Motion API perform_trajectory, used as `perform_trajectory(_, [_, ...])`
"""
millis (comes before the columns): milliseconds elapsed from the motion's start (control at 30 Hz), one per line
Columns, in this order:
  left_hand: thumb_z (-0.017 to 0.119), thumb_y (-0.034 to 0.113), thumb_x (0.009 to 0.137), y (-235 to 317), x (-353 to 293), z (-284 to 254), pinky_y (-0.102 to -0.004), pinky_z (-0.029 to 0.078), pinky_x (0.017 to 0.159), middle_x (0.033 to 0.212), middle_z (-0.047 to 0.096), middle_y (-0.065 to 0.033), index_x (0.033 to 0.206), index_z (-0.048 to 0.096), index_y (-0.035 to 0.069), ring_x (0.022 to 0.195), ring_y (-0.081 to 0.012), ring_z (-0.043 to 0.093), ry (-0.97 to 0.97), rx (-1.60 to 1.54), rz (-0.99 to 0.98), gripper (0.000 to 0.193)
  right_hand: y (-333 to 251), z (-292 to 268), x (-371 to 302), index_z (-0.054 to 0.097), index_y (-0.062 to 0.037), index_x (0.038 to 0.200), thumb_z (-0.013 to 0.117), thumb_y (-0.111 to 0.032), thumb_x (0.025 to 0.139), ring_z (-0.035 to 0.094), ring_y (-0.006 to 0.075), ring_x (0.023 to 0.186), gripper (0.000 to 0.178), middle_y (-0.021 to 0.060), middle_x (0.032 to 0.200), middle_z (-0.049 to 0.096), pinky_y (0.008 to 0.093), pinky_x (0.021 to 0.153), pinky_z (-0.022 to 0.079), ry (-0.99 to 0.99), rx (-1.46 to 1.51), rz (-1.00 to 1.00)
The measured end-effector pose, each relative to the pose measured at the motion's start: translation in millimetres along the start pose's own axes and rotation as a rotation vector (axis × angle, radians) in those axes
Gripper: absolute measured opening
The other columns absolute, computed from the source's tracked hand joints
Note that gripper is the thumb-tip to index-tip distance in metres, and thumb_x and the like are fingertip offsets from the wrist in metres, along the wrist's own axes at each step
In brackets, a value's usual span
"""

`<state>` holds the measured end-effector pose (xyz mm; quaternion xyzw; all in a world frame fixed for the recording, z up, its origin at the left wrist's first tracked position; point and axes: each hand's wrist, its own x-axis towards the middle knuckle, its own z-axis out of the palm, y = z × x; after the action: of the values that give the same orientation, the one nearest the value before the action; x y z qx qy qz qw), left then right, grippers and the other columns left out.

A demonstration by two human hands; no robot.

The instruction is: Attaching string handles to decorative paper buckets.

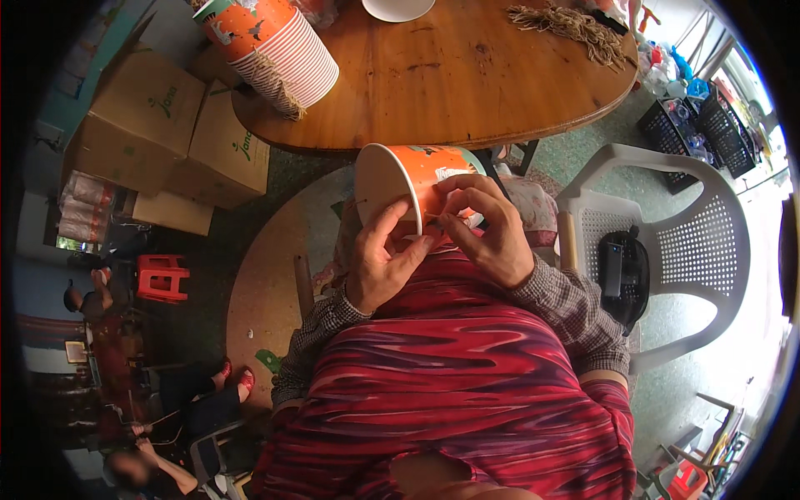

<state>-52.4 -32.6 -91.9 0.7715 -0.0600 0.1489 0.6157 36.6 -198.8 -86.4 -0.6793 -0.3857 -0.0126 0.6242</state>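
An orange patterned paper bucket (pixel 400 171) lies on its side above my lap, its broad white round end turned to the left. My left hand (pixel 386 258) grips it at the rim, with fingers against the white end and the thumb near the rim's lower edge. At the bucket's printed side, my right hand (pixel 492 221) has its thumb and fingertips pinched together. Whatever is between those fingertips is too small to make out. Ahead on the table, a leaning stack of similar paper buckets (pixel 287 62) has a hank of brown twine (pixel 279 86) lying along it.
The wooden table (pixel 467 83) carries a bundle of twine (pixel 575 32) and a white round piece (pixel 397 8). A grey plastic chair (pixel 700 242) with a black bag (pixel 623 275) stands at right. Cardboard boxes (pixel 150 117), a red stool (pixel 162 277) and a seated person (pixel 158 467) are at left.
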Motion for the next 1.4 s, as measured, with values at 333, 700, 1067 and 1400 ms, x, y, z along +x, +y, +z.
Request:
perform_trajectory(333, [0.051,0.010,0.095,-3.3,0.9,-7.7,-0.0238,0.045,0.085,0.108,0.062,-0.0077,0.115,0.058,-0.004,0.099,-0.0112,0.057,-0.005,0.040,-0.140,0.026,-3.4,3.9,-1.0,0.059,-0.0030,0.085,0.068,-0.001,0.073,0.055,0.0296,0.094,0.015,0.0114,0.102,0.059,0.0373,0.081,0.046,0.050,-0.244,-0.194])
perform_trajectory(700, [0.057,0.010,0.090,15.1,17.6,2.5,-0.0244,0.051,0.069,0.086,0.068,-0.0070,0.098,0.063,-0.001,0.077,-0.0100,0.063,0.053,-0.034,-0.187,0.015,-42.9,-3.3,-3.7,0.060,0.0002,0.098,0.063,0.000,0.082,0.065,0.0231,0.077,0.016,0.0126,0.089,0.065,0.0292,0.071,0.050,-0.148,0.106,-0.026])
perform_trajectory(1067, [0.052,0.006,0.091,14.8,13.4,1.1,-0.0200,0.043,0.062,0.077,0.057,0.0004,0.098,0.060,0.000,0.070,-0.0047,0.053,0.002,-0.211,-0.184,0.012,-38.4,-15.6,47.1,0.056,-0.0087,0.102,0.057,-0.013,0.072,0.062,0.0258,0.083,0.030,0.0067,0.088,0.062,0.0359,0.067,0.051,-0.382,-0.546,-0.563])
perform_trajectory(1400, [0.056,0.007,0.091,13.6,16.5,1.2,-0.0194,0.045,0.069,0.085,0.063,-0.0026,0.098,0.062,-0.001,0.076,-0.0064,0.058,0.025,-0.343,-0.221,0.013,-35.0,-11.6,25.5,0.053,-0.0040,0.112,0.059,-0.017,0.073,0.061,0.0269,0.091,0.041,0.0098,0.104,0.062,0.0361,0.069,0.053,-0.279,-0.625,-0.456])
